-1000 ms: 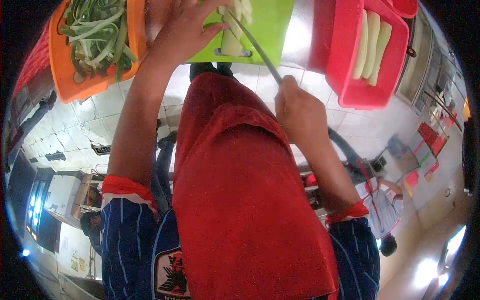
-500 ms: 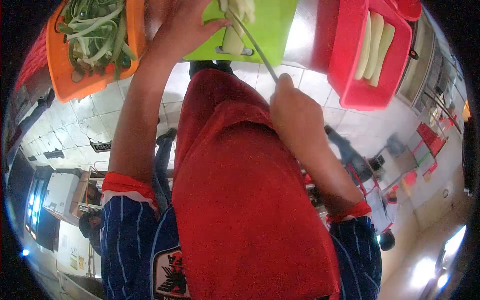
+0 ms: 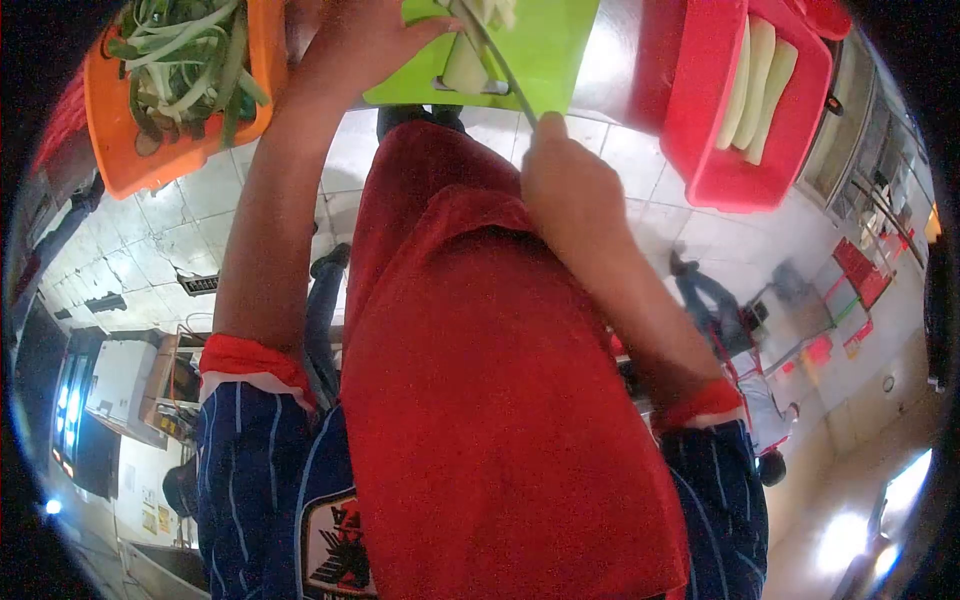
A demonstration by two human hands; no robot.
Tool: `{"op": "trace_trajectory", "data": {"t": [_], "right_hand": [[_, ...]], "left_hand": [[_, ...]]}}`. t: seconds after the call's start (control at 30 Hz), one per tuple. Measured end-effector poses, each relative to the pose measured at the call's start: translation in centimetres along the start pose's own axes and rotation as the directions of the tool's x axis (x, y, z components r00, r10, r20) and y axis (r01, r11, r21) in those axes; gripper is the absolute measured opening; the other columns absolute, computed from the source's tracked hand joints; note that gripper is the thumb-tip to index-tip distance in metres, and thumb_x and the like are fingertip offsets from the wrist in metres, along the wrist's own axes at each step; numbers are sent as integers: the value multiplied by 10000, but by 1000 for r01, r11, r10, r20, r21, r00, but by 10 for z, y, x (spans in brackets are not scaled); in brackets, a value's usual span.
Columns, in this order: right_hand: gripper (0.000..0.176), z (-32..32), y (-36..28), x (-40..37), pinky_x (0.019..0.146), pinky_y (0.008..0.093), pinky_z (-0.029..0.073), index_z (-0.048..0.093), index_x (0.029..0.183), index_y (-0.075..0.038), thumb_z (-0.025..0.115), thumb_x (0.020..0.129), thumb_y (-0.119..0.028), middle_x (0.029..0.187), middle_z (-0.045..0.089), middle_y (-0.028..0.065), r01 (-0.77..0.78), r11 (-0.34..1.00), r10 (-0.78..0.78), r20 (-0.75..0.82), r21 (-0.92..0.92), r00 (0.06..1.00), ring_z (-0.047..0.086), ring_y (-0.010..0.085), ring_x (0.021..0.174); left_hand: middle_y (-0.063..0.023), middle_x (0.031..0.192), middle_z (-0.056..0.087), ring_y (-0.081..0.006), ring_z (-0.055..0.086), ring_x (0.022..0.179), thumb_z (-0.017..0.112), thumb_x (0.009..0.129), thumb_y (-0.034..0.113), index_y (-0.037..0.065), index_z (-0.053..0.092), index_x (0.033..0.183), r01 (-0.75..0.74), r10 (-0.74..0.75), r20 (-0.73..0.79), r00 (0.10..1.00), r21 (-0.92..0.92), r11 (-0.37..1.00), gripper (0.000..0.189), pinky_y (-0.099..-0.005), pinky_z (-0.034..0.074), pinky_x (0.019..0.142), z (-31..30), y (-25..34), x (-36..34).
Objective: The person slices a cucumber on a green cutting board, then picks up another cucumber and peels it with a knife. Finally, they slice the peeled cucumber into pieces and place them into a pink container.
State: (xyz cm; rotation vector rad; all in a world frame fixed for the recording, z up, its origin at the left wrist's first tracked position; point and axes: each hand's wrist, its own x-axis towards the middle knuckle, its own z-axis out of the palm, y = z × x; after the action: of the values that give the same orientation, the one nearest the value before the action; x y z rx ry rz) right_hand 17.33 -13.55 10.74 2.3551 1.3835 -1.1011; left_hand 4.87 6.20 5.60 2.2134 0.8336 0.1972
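Observation:
A knife (image 3: 505, 70) is in my right hand (image 3: 575, 180), its fingers closed round the handle. The blade slants up and left across a pale green peeled vegetable (image 3: 465, 72) on a bright green cutting board (image 3: 550, 55). My left hand (image 3: 365, 45) is at the board's left side, its thumb reaching to the vegetable by the blade. Its other fingers are mostly out of view past the top edge. Pale cut pieces (image 3: 495, 12) lie beyond the blade, partly cropped by the frame.
To the left, an orange bin (image 3: 125, 165) holds green peelings (image 3: 190, 75). A red bin (image 3: 735, 190) at the right holds several long peeled vegetables (image 3: 768, 100). My red apron (image 3: 500, 400) fills the centre. Another person (image 3: 760, 400) is behind at the right, over the tiled floor (image 3: 180, 225).
My right hand and the knife have moved up and slightly left, the blade staying across the vegetable. The board and bins appear slightly higher in view. My left hand stays by the vegetable.

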Motion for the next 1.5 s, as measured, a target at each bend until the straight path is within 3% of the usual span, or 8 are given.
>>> {"op": "trace_trajectory", "data": {"t": [0.33,0.4,0.67,0.87,1.03,1.3,1.4,1.5], "right_hand": [[186,9,14,6,612,487,557,501,1006,4,452,951,-166,740,684,211,3,1000,-3,-30,12,1000,695,388,692],[182,7,22,-2,606,487,557,501,999,3,458,950,-168,729,682,210,-1,1000,1,-35,-4,999,694,386,683],[154,-1,43,-24,617,558,481,460,978,-60,480,969,-213,700,635,209,70,996,-61,-152,53,987,629,439,684],[194,-10,52,-22,603,524,492,507,922,-65,545,957,-251,717,636,186,91,996,-88,-358,-9,930,631,405,672],[169,-39,47,-38,621,510,522,535,935,-46,525,950,-214,762,651,185,51,999,-49,-408,-7,912,662,393,708],[194,-34,79,-83,652,533,483,530,928,-48,598,930,-229,788,642,213,-50,973,152,-459,227,875,633,429,750],[179,-27,76,-90,653,534,464,540,921,-46,596,941,-216,791,641,210,-102,945,227,-395,312,890,619,447,767],[217,-16,72,-89,670,545,469,535,912,-43,583,950,-251,791,640,227,-106,944,218,-351,311,911,620,456,776]], "left_hand": [[-120,1488,330,-375,249,1418,822,799,193,150,538,1287,151,-151,24,988,-43,988,566,-516,291,1136,7,-2,-1],[-151,1387,457,-363,393,1348,830,762,258,144,587,1233,-100,94,-217,972,-16,995,543,-451,334,1127,27,-27,-2],[-166,1411,419,-365,408,1301,723,825,193,174,587,1252,-25,37,-332,943,41,999,449,-470,338,1093,28,-16,-17],[-85,1469,413,-321,342,1391,672,889,208,232,627,1297,-296,295,41,955,235,926,412,-476,304,1150,11,19,-26],[-44,1484,420,-324,352,1384,655,888,173,213,700,1187,-337,340,46,939,296,894,306,-479,303,1144,9,3,-8],[-95,1354,490,-324,427,1295,655,837,121,182,579,1317,-215,229,-137,964,111,970,490,-462,337,1089,2,-5,-37],[-100,1403,466,-327,424,1308,682,861,180,187,556,1349,-277,248,145,958,232,932,504,-498,311,1113,2,6,-60],[-95,1293,522,-315,476,1223,731,832,239,174,599,1283,-242,222,104,969,252,937,474,-485,349,1070,17,2,-59]]}}
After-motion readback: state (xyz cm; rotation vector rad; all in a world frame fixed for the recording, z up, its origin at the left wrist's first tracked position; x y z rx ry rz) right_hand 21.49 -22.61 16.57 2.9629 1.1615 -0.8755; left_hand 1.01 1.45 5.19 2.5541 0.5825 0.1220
